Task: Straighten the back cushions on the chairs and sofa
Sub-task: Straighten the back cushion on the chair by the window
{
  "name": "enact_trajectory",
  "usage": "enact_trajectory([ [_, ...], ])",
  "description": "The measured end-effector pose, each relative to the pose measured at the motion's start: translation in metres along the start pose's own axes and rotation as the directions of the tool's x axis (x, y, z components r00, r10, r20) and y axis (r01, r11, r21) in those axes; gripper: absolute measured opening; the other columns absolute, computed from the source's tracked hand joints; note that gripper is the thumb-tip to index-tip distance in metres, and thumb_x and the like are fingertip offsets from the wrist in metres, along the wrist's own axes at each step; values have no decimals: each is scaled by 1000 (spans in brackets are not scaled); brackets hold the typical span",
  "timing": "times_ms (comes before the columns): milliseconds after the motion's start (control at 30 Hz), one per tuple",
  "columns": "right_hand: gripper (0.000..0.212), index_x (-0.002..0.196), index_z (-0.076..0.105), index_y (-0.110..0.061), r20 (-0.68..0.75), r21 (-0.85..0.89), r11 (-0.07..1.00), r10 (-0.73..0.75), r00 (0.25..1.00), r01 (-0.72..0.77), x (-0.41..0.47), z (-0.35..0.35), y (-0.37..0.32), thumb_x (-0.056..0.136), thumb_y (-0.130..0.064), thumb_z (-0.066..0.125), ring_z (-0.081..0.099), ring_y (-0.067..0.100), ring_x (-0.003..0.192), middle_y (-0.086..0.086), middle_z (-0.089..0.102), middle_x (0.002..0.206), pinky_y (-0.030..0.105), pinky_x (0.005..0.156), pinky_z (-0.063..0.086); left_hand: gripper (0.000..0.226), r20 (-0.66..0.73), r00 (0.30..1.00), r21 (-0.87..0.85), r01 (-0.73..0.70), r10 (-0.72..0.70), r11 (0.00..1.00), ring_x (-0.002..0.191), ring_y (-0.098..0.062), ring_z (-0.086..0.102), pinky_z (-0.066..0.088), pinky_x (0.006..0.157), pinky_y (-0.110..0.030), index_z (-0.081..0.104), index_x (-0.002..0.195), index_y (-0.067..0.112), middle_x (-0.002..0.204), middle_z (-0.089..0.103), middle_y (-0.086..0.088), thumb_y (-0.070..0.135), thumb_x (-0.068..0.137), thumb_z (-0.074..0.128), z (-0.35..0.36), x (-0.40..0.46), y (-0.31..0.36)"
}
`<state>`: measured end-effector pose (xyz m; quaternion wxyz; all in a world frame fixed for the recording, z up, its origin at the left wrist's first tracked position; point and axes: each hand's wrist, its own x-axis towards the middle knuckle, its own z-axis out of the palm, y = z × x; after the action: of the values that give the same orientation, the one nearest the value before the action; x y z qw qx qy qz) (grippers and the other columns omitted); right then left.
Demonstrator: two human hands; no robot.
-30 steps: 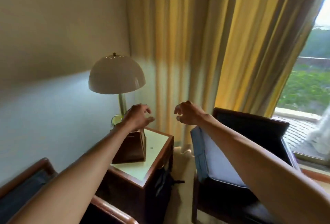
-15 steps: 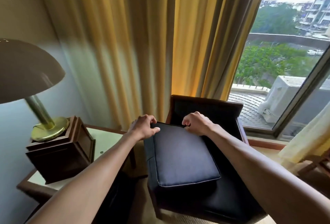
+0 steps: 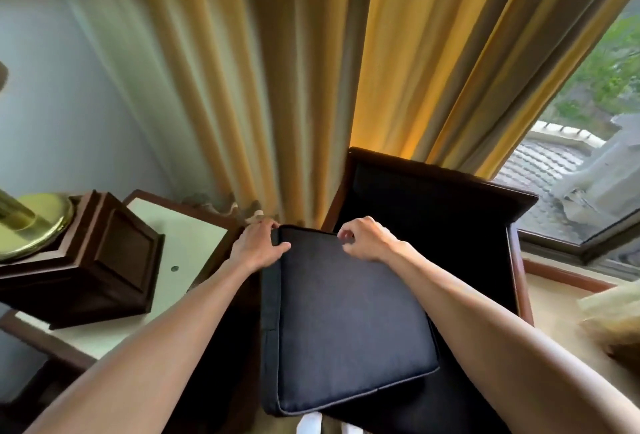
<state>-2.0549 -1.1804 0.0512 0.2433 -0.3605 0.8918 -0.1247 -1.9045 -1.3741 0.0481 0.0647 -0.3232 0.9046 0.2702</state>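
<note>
A dark navy back cushion (image 3: 346,322) lies tipped forward and skewed to the left on a dark wooden armchair (image 3: 446,212). My left hand (image 3: 258,245) grips the cushion's far left corner, thumb on top. My right hand (image 3: 367,239) has curled fingers on the cushion's far edge near the middle. The chair's dark backrest stands behind the cushion, in front of the curtain. The chair's seat is mostly hidden under the cushion and my arms.
A wooden side table (image 3: 180,225) with a pale top stands to the left, carrying a dark wooden box (image 3: 90,257) and a brass lamp base (image 3: 31,222). Yellow curtains (image 3: 311,70) hang behind. A window (image 3: 588,163) is at the right.
I turned from the side table to the armchair. Both hands came down onto the cushion's far edge and now hold it. The view has moved closer and lower over the chair.
</note>
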Motion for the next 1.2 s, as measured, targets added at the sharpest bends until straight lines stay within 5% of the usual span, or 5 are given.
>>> enact_trajectory([
  [333, 105, 150, 33, -21, 248, 42, 995, -94, 964, 86, 127, 58, 39, 64, -50, 86, 37, 26, 139, 2, 38, 152, 50, 110, 38, 134, 29, 934, -272, 349, -355, 897, 141, -30, 33, 38, 110, -49, 10, 154, 22, 156, 27, -9, 77, 51, 77, 79, 45, -34],
  [567, 108, 153, 29, -22, 335, 73, 993, -114, 935, 95, 150, 88, 62, 65, -57, 84, 32, 28, 144, 6, 34, 158, 51, 114, 33, 147, 217, 872, -469, 487, -438, 737, 135, -26, 43, 37, 112, -39, 11, 153, 20, 150, 42, -4, 60, 37, 93, 101, 59, -37],
  [833, 89, 143, 42, -19, 238, 162, 987, -57, 970, 19, 111, 43, 91, 63, -8, 80, 49, 27, 125, 7, 49, 139, 41, 100, 48, 124, 38, 945, -463, 305, -325, 832, 121, -30, 53, 45, 103, -43, 26, 144, 22, 135, 53, -5, 47, 43, 93, 92, 44, 33],
  [1033, 83, 142, 42, -29, 63, -4, 1000, 29, 998, -28, 31, -5, 124, 66, -20, 74, 41, 27, 124, -2, 43, 134, 52, 95, 47, 115, -42, 997, -372, 51, -71, 927, 121, -31, 53, 46, 102, -45, 27, 137, 27, 134, 54, -4, 47, 42, 89, 86, 5, 105],
  [1200, 115, 154, 19, -36, -2, -135, 977, 165, 986, -164, -39, -33, 156, 61, -24, 86, 37, 26, 124, -2, 38, 134, 49, 89, 49, 120, -16, 988, -281, -152, 154, 948, 122, -31, 53, 47, 99, -51, 23, 138, 32, 138, 52, -1, 49, 37, 85, 83, -22, 149],
])
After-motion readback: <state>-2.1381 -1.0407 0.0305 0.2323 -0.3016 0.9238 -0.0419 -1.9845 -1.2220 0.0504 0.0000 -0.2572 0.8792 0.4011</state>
